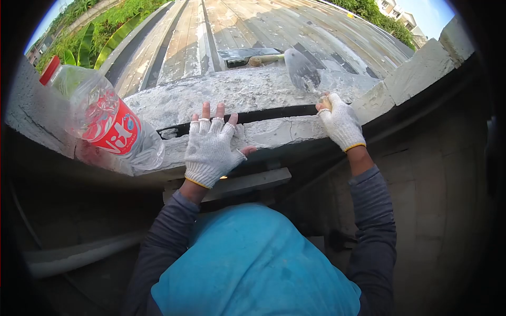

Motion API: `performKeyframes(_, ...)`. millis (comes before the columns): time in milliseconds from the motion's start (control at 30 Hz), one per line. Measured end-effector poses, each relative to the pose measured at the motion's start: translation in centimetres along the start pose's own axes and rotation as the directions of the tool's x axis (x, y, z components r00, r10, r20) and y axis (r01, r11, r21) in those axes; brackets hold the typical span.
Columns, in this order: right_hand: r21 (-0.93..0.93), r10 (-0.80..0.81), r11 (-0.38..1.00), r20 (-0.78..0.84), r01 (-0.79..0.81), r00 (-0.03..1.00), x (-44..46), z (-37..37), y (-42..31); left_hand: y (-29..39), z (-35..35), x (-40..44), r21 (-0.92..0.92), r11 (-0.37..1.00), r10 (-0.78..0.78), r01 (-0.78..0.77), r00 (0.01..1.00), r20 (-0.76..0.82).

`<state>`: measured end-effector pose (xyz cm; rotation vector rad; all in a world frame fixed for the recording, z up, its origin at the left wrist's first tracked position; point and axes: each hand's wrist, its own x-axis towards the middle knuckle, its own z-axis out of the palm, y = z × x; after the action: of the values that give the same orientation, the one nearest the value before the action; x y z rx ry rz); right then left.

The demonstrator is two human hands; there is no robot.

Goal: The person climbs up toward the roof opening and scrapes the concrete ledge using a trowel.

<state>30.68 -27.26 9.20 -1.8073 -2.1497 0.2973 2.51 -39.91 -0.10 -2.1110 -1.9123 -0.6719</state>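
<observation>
The left hand (211,145) rests on the block wall (279,132), fingers spread, released; at centre right, the right hand's (342,124) fingers grasp a trowel (301,71). Rough mortar (211,90) lies beyond an open gap (279,112). Upper left, a capped bottle (118,124) has unclear contents.

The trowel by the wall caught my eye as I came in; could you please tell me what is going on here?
A person in fingerless gloves is at a low wall. Their right hand holds the trowel by its handle, blade raised over the rough ledge. Their left hand rests spread on the wall, holding nothing. A second tool lies beyond, and a bottle is at the left.
</observation>
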Motion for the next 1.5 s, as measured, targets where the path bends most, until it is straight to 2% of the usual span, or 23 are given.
performKeyframes(33, 0.0, 0.001, 1.0, 0.004, -0.001, 1.0, -0.1, 0.4, 0.4, 0.1, 0.0, 0.0, 0.006, 1.0, -0.002, 0.002, 1.0, -0.001)
performKeyframes(100, 0.007, -0.172, 0.985, 0.101, 0.172, 0.98, -0.1, 1.5, 0.9, 0.0, -0.1, 0.0, 0.023, 1.0, 0.001, -0.001, 1.0, -0.005)
performKeyframes(167, -0.017, -0.162, 0.986, 0.101, 0.164, 0.982, -0.1, 1.0, 0.5, 0.0, -0.4, 0.0, -0.006, 1.0, 0.016, -0.016, 1.0, 0.005)
performKeyframes(233, 0.013, -0.021, 1.0, 0.003, 0.021, 1.0, 0.1, 0.4, -0.1, 0.1, -0.4, 0.1, -0.008, 1.0, 0.011, -0.011, 1.0, 0.01)
performKeyframes(267, 0.011, -0.027, 1.0, 0.004, 0.027, 1.0, 0.1, 0.5, -0.1, 0.1, -0.5, 0.1, -0.009, 1.0, 0.004, -0.004, 1.0, 0.02)
performKeyframes(333, -0.012, -0.145, 0.989, 0.145, 0.148, 0.979, 0.0, 0.7, -0.2, 0.0, -0.3, 0.0, -0.005, 1.0, 0.006, -0.006, 1.0, 0.003)
performKeyframes(433, -0.023, -0.15, 0.988, 0.173, 0.156, 0.973, -0.6, 0.0, -1.8, 0.0, -0.3, 0.2, -0.009, 1.0, 0.012, -0.012, 1.0, 0.003)
performKeyframes(467, 0.006, -0.218, 0.976, 0.001, 0.218, 0.976, 0.0, 1.5, -0.5, 0.0, -0.4, 0.1, -0.008, 1.0, 0.008, -0.008, 1.0, 0.014)
performKeyframes(500, 0.008, -0.222, 0.975, -0.002, 0.222, 0.975, 0.7, 1.4, -0.7, 0.0, -0.4, 0.1, -0.004, 1.0, 0.007, -0.007, 1.0, 0.011)
performKeyframes(567, 0.016, -0.142, 0.99, 0.074, 0.141, 0.987, 1.9, 1.3, -1.3, 0.0, -0.4, 0.0, -0.014, 1.0, 0.01, -0.01, 1.0, -0.013)
performKeyframes(633, -0.004, -0.155, 0.988, 0.05, 0.155, 0.987, 2.1, 1.9, -2.0, 0.1, -0.5, 0.0, -0.014, 1.0, 0.008, -0.008, 1.0, -0.013)
performKeyframes(700, -0.009, -0.267, 0.961, 0.22, 0.276, 0.938, 2.2, 1.7, -2.9, 0.1, -0.6, 0.2, -0.017, 1.0, 0.002, -0.002, 1.0, -0.016)
performKeyframes(767, -0.018, -0.251, 0.964, 0.267, 0.265, 0.931, 2.3, 1.2, -4.2, 0.1, -0.5, 0.1, -0.02, 1.0, -0.008, 0.008, 1.0, -0.001)
performKeyframes(833, -0.024, -0.187, 0.982, 0.095, 0.19, 0.978, 2.6, 1.8, -4.7, 0.1, -0.4, -0.1, -0.025, 1.0, -0.01, 0.011, 1.0, 0.007)
performKeyframes(867, -0.024, -0.19, 0.981, 0.094, 0.193, 0.977, 2.6, 2.0, -4.6, 0.0, -0.5, 0.0, -0.027, 1.0, -0.011, 0.012, 1.0, 0.006)
performKeyframes(933, -0.013, -0.444, 0.889, 0.215, 0.457, 0.87, 2.6, 2.1, -4.5, -0.1, -0.3, 0.0, -0.02, 1.0, -0.006, 0.006, 1.0, -0.005)
performKeyframes(967, -0.014, -0.449, 0.887, 0.218, 0.462, 0.867, 2.7, 2.0, -4.8, -0.1, -0.1, 0.0, -0.021, 1.0, 0.001, -0.001, 1.0, -0.008)
performKeyframes(1067, -0.014, -0.288, 0.957, 0.063, 0.289, 0.956, 2.2, 2.3, -5.8, -0.2, -0.1, 0.0, -0.024, 1.0, -0.006, 0.006, 1.0, 0.003)
performKeyframes(1100, -0.014, -0.293, 0.956, 0.063, 0.295, 0.954, 2.2, 2.2, -5.8, -0.2, -0.1, 0.0, -0.021, 1.0, -0.01, 0.01, 1.0, 0.0)
performKeyframes(1167, -0.017, -0.404, 0.909, 0.209, 0.417, 0.89, 1.9, 2.1, -5.3, -0.2, 0.0, 0.0, -0.018, 1.0, -0.004, 0.004, 1.0, 0.009)
performKeyframes(1300, 0.02, -0.351, 0.935, 0.206, 0.355, 0.913, 1.5, 0.7, -4.9, -0.2, 0.2, -0.2, -0.037, 0.999, -0.007, 0.007, 1.0, 0.014)
performKeyframes(1367, -0.049, -0.185, 0.981, 0.025, 0.186, 0.982, 1.9, 1.3, -4.1, -0.2, -0.1, 0.0, -0.019, 1.0, -0.018, 0.019, 0.999, 0.03)
performKeyframes(1500, 0.005, -0.276, 0.96, 0.199, 0.281, 0.94, 0.5, 1.0, -4.3, -0.2, 0.1, 0.0, -0.029, 1.0, -0.003, 0.004, 1.0, 0.029)
